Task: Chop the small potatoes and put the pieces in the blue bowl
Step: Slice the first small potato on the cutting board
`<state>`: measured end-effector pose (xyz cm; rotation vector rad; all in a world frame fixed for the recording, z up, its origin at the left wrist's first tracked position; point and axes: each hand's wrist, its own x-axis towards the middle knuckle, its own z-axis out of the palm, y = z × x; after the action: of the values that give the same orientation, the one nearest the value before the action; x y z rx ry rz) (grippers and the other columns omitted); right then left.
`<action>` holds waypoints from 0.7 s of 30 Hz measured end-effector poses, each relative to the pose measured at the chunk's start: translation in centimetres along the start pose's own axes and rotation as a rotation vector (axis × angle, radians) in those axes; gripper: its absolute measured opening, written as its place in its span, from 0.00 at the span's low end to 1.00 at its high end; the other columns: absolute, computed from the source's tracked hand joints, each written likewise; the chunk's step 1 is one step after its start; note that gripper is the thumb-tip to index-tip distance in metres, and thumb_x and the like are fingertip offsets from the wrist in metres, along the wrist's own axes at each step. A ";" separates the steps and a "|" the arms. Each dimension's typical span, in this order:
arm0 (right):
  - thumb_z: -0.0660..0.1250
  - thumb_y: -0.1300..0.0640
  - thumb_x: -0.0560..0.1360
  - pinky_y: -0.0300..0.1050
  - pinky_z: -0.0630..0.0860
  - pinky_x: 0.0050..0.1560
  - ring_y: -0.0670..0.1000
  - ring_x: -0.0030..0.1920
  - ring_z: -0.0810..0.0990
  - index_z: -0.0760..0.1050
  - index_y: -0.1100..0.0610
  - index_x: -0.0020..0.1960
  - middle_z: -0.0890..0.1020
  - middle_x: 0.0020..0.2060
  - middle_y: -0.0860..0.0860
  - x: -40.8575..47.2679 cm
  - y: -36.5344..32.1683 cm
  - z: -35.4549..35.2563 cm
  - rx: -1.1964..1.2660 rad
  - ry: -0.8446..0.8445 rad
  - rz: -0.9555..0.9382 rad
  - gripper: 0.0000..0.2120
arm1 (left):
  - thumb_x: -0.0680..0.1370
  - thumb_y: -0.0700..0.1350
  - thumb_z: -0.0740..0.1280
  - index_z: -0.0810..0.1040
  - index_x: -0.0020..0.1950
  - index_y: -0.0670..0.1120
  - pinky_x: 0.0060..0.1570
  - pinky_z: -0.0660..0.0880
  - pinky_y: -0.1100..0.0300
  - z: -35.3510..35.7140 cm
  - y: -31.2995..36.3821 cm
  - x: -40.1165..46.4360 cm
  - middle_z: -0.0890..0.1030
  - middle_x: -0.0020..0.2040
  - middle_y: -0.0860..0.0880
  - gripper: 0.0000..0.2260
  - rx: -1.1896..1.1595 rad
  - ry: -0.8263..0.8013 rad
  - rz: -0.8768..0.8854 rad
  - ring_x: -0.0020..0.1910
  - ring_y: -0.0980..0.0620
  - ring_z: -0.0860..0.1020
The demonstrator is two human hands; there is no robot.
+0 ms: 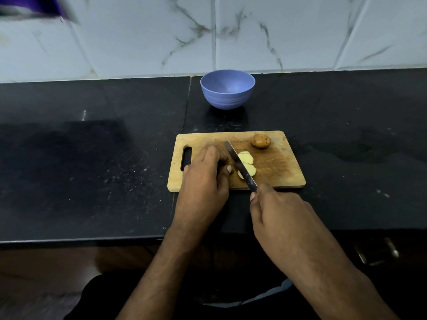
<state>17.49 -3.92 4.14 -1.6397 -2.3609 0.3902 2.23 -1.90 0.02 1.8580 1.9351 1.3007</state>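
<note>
Wooden cutting board [277, 167] sat on black countertop [92, 169], handle slot to the left. L hand [205, 176] was on the board's left part, fingers curled down over a potato piece [229, 163], mostly hidden under the hand, only a brown sliver showing by the fingertips. R hand [277, 211] was at the board's near edge, wrapped round the knife [240, 166] handle; handle itself hidden in the fist. Blade ran diagonally up-left across the board, sitting just right of the L fingertips, between them and the cut slices [246, 164]. Slices were pale yellow, 2–3 of them overlapping, flat on the board, touching the blade's right side. One whole small potato [261, 141], skin on, lay near the board's far edge, apart from the slices. Blue bowl [227, 88] stood upright on the counter beyond the board, near the tiled wall [300, 31], well apart from the board; no pieces visible inside. Cannot tell if blade edge was touching the board or still in the potato.
</note>
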 end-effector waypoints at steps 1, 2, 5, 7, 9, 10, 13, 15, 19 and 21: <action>0.49 0.48 0.84 0.41 0.75 0.36 0.46 0.37 0.79 0.71 0.51 0.59 0.78 0.38 0.46 0.1 0.1 -0.1 -0.005 -0.003 0.005 0.14 | 0.79 0.41 0.67 0.72 0.49 0.52 0.48 0.76 0.46 0.0 -0.1 0.0 0.75 0.46 0.59 0.06 -0.001 0.004 0.001 0.46 0.59 0.74; 0.49 0.48 0.84 0.41 0.76 0.37 0.46 0.37 0.79 0.71 0.51 0.59 0.78 0.38 0.46 0.1 0.1 -0.1 -0.012 -0.011 0.009 0.14 | 0.79 0.41 0.67 0.73 0.49 0.51 0.48 0.76 0.48 0.0 -0.1 0.0 0.75 0.46 0.59 0.06 -0.001 0.008 0.004 0.46 0.59 0.75; 0.49 0.47 0.84 0.41 0.77 0.38 0.45 0.38 0.80 0.72 0.50 0.58 0.78 0.39 0.46 0.3 0.3 0.1 -0.024 -0.049 0.010 0.14 | 0.80 0.40 0.67 0.75 0.50 0.49 0.45 0.75 0.59 -0.1 -0.3 0.0 0.75 0.47 0.59 0.05 0.000 0.012 0.012 0.47 0.60 0.75; 0.49 0.47 0.84 0.41 0.78 0.38 0.45 0.38 0.79 0.71 0.50 0.58 0.78 0.39 0.46 0.3 0.3 0.4 -0.012 -0.080 -0.002 0.14 | 0.80 0.39 0.67 0.76 0.50 0.48 0.46 0.72 0.68 -0.2 -0.2 0.0 0.76 0.48 0.59 0.04 -0.024 0.009 0.002 0.49 0.61 0.75; 0.49 0.47 0.84 0.41 0.77 0.37 0.45 0.37 0.79 0.71 0.50 0.58 0.77 0.38 0.46 0.2 0.1 0.7 0.003 -0.102 -0.026 0.14 | 0.79 0.39 0.69 0.76 0.51 0.48 0.47 0.71 0.71 -0.2 -0.2 0.0 0.78 0.50 0.58 0.05 -0.046 -0.003 -0.011 0.51 0.62 0.76; 0.49 0.47 0.84 0.40 0.76 0.36 0.45 0.36 0.78 0.71 0.51 0.57 0.77 0.38 0.46 0.2 0.1 0.8 0.011 -0.102 -0.038 0.14 | 0.78 0.39 0.69 0.76 0.52 0.49 0.48 0.72 0.71 -0.3 -0.3 0.0 0.78 0.51 0.57 0.06 -0.056 -0.008 -0.014 0.51 0.61 0.76; 0.49 0.46 0.84 0.38 0.69 0.31 0.45 0.34 0.76 0.70 0.51 0.54 0.75 0.35 0.45 0.3 0.0 0.6 0.027 -0.097 -0.057 0.14 | 0.78 0.37 0.70 0.78 0.52 0.47 0.50 0.74 0.69 -0.4 -0.3 0.0 0.80 0.51 0.55 0.07 -0.093 0.008 -0.025 0.51 0.59 0.77; 0.49 0.45 0.84 0.38 0.70 0.32 0.45 0.34 0.76 0.71 0.50 0.53 0.76 0.35 0.46 0.4 0.0 0.4 0.030 -0.094 -0.063 0.14 | 0.77 0.37 0.71 0.79 0.52 0.47 0.48 0.73 0.70 -0.5 -0.3 0.0 0.81 0.50 0.54 0.07 -0.104 0.037 -0.050 0.50 0.59 0.78; 0.48 0.45 0.83 0.42 0.77 0.35 0.45 0.34 0.78 0.71 0.49 0.55 0.78 0.36 0.46 0.4 -0.2 0.3 0.004 -0.032 -0.044 0.15 | 0.76 0.38 0.72 0.82 0.48 0.47 0.47 0.72 0.74 -0.7 -0.1 0.0 0.82 0.46 0.54 0.04 -0.102 0.089 -0.086 0.46 0.59 0.79; 0.47 0.45 0.83 0.43 0.78 0.34 0.45 0.33 0.78 0.71 0.49 0.54 0.77 0.35 0.46 0.4 -0.5 0.1 0.017 0.004 -0.044 0.15 | 0.76 0.37 0.73 0.83 0.46 0.46 0.49 0.68 0.78 -0.8 0.1 0.0 0.83 0.44 0.53 0.04 -0.096 0.098 -0.095 0.44 0.59 0.80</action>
<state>16.90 -3.75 4.18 -1.5767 -2.3801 0.3968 1.75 -2.28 0.57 1.6658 1.9446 1.4530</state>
